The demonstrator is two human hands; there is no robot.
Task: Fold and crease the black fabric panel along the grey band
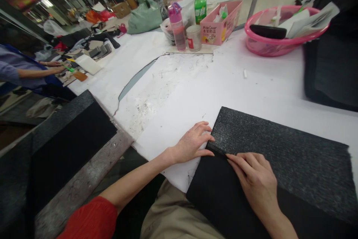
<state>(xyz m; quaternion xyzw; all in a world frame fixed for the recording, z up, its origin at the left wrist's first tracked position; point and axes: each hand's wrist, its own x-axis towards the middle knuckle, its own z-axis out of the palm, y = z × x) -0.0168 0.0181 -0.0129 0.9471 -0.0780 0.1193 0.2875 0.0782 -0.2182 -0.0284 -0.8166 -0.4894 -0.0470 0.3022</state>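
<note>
A dark piece with a speckled grey panel (pixel 279 149) and a smooth black part (pixel 220 190) lies at the table's front edge, at the lower right. My left hand (pixel 192 142) rests at the panel's left corner, its fingers spread, with fingertips touching the edge. To the right of it, my right hand (pixel 254 179) has thumb and fingers pinched on the folded black edge where the black part meets the speckled panel.
Similar dark pieces (pixel 72 145) lie on a side surface at the left. Across the white table (pixel 173 93) stand a pink basin (pixel 279 47), pink box (pixel 220 22), green bottle (pixel 200 2) and pink bottle (pixel 177 30). Another person's hands (pixel 56 67) work at far left.
</note>
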